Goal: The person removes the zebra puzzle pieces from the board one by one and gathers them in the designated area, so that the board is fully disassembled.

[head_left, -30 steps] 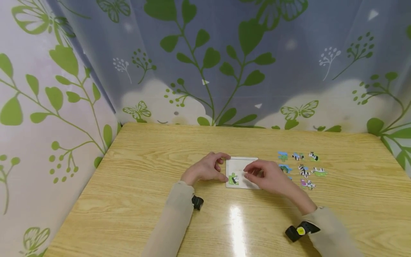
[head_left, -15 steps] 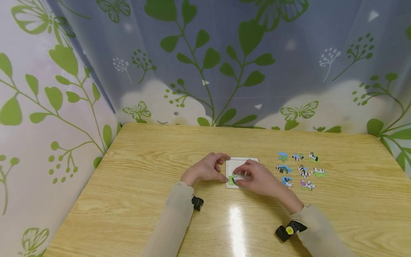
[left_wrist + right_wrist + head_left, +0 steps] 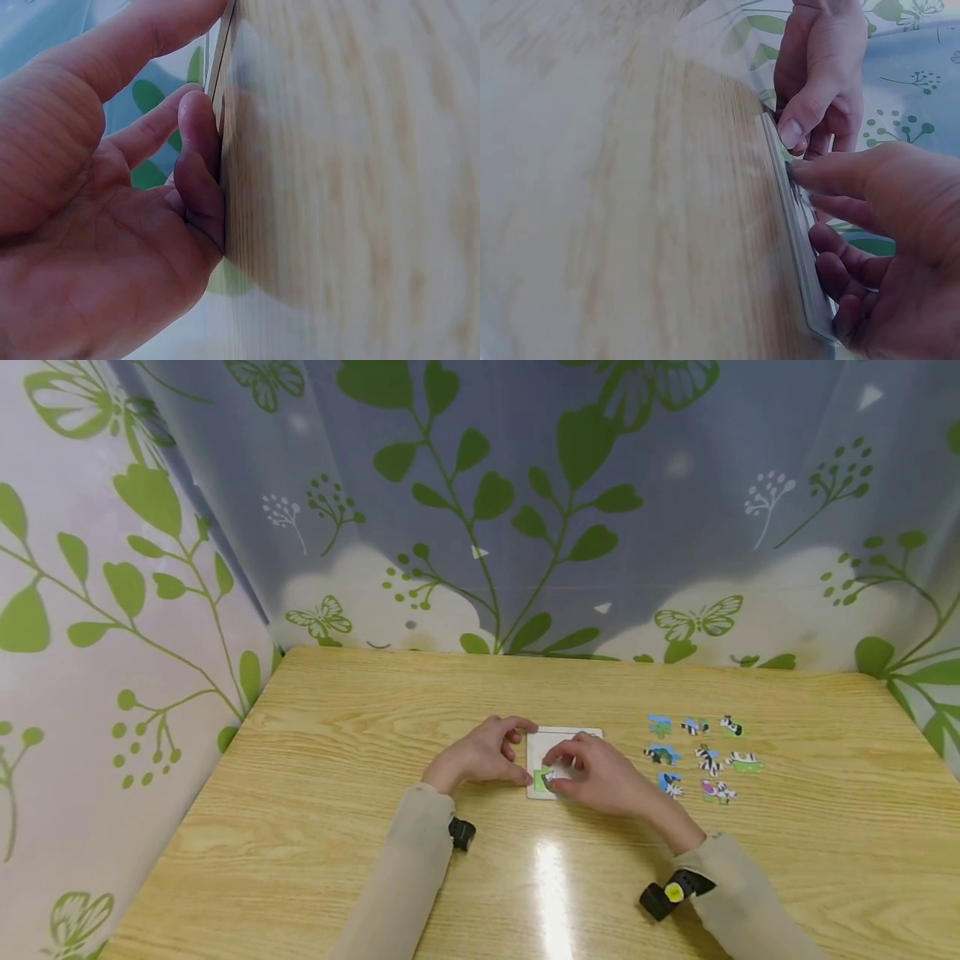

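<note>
A flat white puzzle tray (image 3: 551, 743) lies on the table, a green puzzle piece with a black-and-white figure (image 3: 539, 779) in its lower left corner. My left hand (image 3: 483, 752) is at the tray's left side. Its forefinger reaches the upper corner and its thumb the lower edge, while the other fingers bend toward the palm. With thumb and forefinger my right hand (image 3: 600, 777) pinches the piece in the tray, partly covering it. The right wrist view shows my right thumb on the piece, close to the left hand's thumb (image 3: 810, 112).
To the right of the tray lie several loose puzzle pieces in rough rows, among them a zebra-patterned piece (image 3: 708, 762) and a green-and-white piece (image 3: 746, 762). Behind the wooden table (image 3: 375, 710) hangs a leaf-patterned curtain (image 3: 480, 510).
My right hand has moved left and down from over the tray's middle to the piece in its corner, then stayed nearly still. The left hand has not visibly moved.
</note>
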Tool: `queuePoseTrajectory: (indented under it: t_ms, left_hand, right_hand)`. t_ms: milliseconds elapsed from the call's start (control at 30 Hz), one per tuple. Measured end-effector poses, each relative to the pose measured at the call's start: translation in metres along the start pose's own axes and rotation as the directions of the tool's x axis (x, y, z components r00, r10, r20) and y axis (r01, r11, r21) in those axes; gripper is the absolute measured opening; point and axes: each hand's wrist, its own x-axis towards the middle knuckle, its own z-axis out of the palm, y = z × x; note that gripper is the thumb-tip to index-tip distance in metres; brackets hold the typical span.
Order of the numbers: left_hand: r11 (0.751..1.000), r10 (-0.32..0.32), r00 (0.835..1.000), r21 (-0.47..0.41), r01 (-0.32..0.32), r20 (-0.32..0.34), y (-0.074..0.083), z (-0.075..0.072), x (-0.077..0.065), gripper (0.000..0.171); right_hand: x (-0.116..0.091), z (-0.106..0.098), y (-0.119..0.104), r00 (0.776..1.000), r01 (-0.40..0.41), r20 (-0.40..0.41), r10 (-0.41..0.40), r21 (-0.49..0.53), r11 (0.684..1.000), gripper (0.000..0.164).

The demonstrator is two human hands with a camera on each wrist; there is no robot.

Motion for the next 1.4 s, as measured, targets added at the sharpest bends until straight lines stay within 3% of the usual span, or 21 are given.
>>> queuePoseTrajectory:
  t_ms: [200,333,633,1400]
  left_hand:
    - [1.000,-0.006,1.000,-0.006,0.006,-0.015,-0.001,0.001,0.002,0.073]
    - [1.000,-0.010,1.000,-0.006,0.010,-0.019,-0.001,0.001,0.002,0.073]
    - [1.000,-0.014,1.000,-0.002,0.014,-0.019,0.001,0.001,0.001,0.071]
    - [1.000,-0.007,1.000,-0.027,0.007,0.000,0.000,0.001,-0.001,0.071]
  right_hand:
    - [-0.001,-0.002,-0.002,0.998,-0.057,0.022,0.054,0.220,0.974,0.015]
    - [-0.003,-0.003,-0.001,0.996,-0.091,0.030,0.086,0.286,0.954,0.013]
    - [-0.013,-0.015,0.004,0.986,-0.139,-0.046,0.160,0.310,0.941,0.016]
    - [-0.069,-0.065,0.039,0.963,-0.087,-0.231,0.136,0.210,0.974,0.017]
